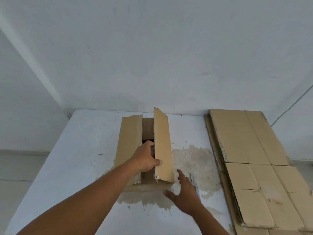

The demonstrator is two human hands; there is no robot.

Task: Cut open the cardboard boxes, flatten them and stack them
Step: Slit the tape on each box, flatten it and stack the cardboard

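Note:
A brown cardboard box (130, 138) stands in the middle of the white table (71, 158), its top slit open. My left hand (145, 158) grips the right top flap (163, 146) with the thumb outside and the fingers inside, and the flap stands raised. The left flap lies nearly flat. My right hand (184, 195) is spread open just right of the box's near corner, over a thin metal blade (194, 182) lying on the table; contact with it cannot be judged. A stack of flattened cardboard (254, 158) lies on the right side of the table.
A brownish stain (194, 161) spreads on the table around the box's near right side. White walls close in behind and on the left. A thin cable (291, 106) runs down the wall at the far right.

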